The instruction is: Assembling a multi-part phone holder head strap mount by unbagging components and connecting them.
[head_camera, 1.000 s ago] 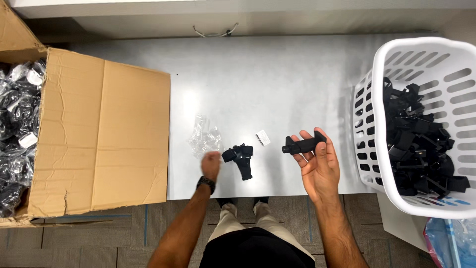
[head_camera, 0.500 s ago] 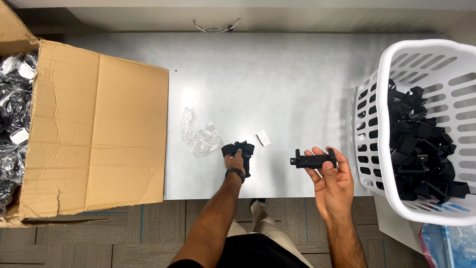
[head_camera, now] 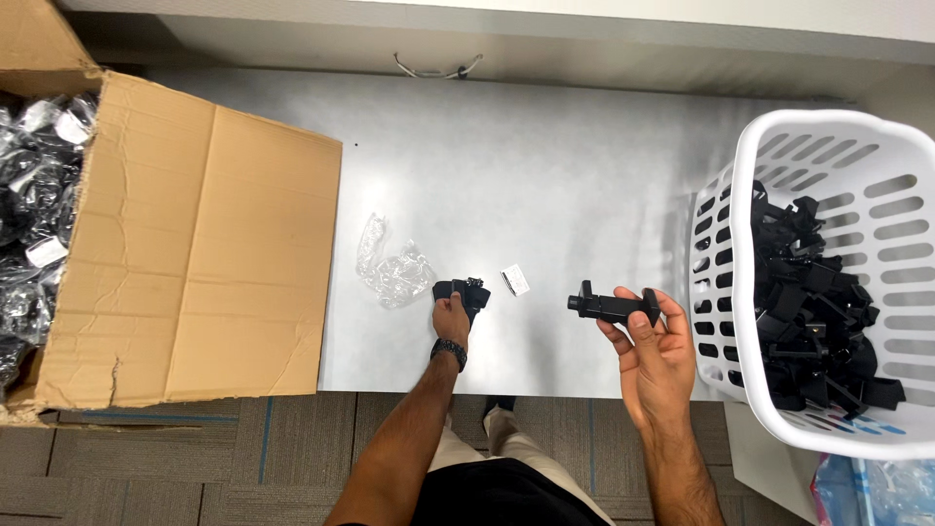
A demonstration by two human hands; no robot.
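My right hand (head_camera: 651, 348) holds a long black plastic part (head_camera: 606, 306) by its right end, a little above the grey table (head_camera: 545, 175) and just left of the white basket (head_camera: 881, 205). My left hand (head_camera: 451, 317), with a black watch at the wrist, grips a smaller black part (head_camera: 466, 291) that rests on the table. An empty clear plastic bag (head_camera: 392, 269) lies just left of that hand. A small white packet (head_camera: 514, 281) lies between my two hands.
A large cardboard box (head_camera: 195, 253) with an open flap fills the left side; it holds several bagged black parts (head_camera: 34, 205). The basket at right is heaped with black parts (head_camera: 808, 302). A wire hook (head_camera: 435, 70) sits at the table's far edge.
My right hand has carried the long black part to the right, towards the basket. My left hand has stayed on the small black part, and the clear bag now lies beside it.
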